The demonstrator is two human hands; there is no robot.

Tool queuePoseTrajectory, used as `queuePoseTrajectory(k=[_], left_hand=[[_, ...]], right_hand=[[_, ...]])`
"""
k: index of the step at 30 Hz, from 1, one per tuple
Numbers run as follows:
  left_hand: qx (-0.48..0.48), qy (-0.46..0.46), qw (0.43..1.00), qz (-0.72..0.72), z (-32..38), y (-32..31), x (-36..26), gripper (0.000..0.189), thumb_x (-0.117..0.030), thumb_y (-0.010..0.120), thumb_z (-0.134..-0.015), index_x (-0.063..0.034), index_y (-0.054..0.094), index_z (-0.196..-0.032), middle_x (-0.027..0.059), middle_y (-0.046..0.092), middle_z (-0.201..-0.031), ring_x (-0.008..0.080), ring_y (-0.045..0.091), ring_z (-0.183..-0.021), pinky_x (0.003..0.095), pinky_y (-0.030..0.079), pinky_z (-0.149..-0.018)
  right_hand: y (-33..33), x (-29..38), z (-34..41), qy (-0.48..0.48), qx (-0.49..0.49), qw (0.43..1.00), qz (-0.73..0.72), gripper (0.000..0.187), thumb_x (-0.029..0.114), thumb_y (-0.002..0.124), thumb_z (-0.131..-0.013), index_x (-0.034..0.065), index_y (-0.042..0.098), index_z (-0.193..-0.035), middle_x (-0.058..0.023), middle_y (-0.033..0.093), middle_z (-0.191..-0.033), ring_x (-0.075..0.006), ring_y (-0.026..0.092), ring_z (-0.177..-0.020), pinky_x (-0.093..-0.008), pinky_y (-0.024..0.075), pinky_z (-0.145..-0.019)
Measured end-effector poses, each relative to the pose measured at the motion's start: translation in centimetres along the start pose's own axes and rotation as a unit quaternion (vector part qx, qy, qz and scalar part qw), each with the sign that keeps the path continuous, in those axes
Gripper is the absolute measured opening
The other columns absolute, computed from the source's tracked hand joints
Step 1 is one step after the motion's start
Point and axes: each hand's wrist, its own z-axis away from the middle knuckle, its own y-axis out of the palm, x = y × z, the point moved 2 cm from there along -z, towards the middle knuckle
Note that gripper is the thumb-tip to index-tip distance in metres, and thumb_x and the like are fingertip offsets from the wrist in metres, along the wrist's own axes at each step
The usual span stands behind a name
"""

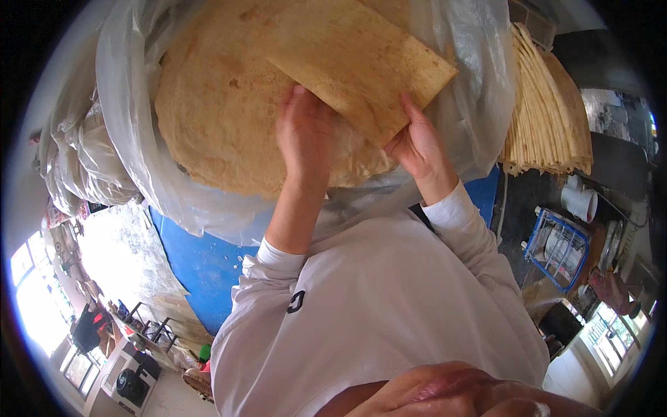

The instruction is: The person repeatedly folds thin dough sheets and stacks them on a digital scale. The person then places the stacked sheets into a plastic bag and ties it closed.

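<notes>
A large, thin, tan flatbread sheet [365,62], folded into a flat shape with straight edges, lies at an angle over a broad round of similar flatbread [219,114]. My right hand [419,143] grips its near right corner, thumb on top and fingers underneath. Along its lower left edge is my left hand [305,135], slightly blurred. That thumb tip meets the edge, while the fingers are hidden below the sheet, so its hold is unclear. Translucent plastic sheeting [122,99] surrounds the round and bunches up at its sides.
Several folded flatbreads [542,109] are stacked at the right. Under the plastic shows a blue surface [193,260]. A blue-framed rack [557,250] and a white mug [579,200] are at lower right. Filled plastic bags [94,161] sit at far left.
</notes>
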Motion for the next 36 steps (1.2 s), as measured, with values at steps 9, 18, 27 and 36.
queuePoseTrajectory(k=[9,18,27,36], left_hand=[[0.061,-0.177,0.982,-0.03,1.9,0.3,1.7,0.034,0.004,0.061,-0.091,-0.0007,0.056,-0.125,0.0123,0.063,-0.122,0.0254,0.062,-0.113,0.0396,0.053,-0.097],[-0.062,-0.215,0.972,-0.066,1.3,-0.8,-1.9,0.033,-0.005,0.06,-0.093,0.0009,0.056,-0.125,0.0128,0.065,-0.12,0.0259,0.064,-0.109,0.0418,0.054,-0.096],[0.242,-0.061,0.96,-0.129,-2.4,20.4,-3.2,0.026,-0.015,0.056,-0.1,-0.0029,0.058,-0.123,0.0139,0.064,-0.123,0.0267,0.062,-0.112,0.0383,0.051,-0.1],[0.26,-0.246,0.931,-0.073,-5.1,31.1,13.5,0.029,-0.014,0.05,-0.1,0.0053,0.049,-0.122,0.0171,0.058,-0.11,0.0253,0.061,-0.097,0.0401,0.054,-0.084]], right_hand=[[-0.5,2.2,4.7,0.114,-0.075,0.867,0.48,0.046,0.041,0.056,-0.101,0.0064,0.053,-0.131,-0.0094,0.065,-0.119,-0.0174,0.064,-0.11,-0.0336,0.0545,-0.091],[1.7,-0.5,2.5,-0.199,-0.007,0.939,0.279,0.034,0.022,0.065,-0.095,0.003,0.058,-0.122,-0.0048,0.065,-0.111,-0.0151,0.062,-0.101,-0.0318,0.0508,-0.089],[4.5,15.4,15.0,-0.504,-0.083,0.767,0.39,0.026,0.009,0.06,-0.095,-0.0018,0.063,-0.119,-0.0105,0.066,-0.119,-0.0246,0.065,-0.104,-0.0342,0.053,-0.088],[-2.6,28.9,22.0,-0.424,-0.215,0.77,0.426,0.034,0.003,0.055,-0.098,-0.0022,0.054,-0.131,-0.016,0.06,-0.129,-0.024,0.058,-0.119,-0.0361,0.0499,-0.101]])
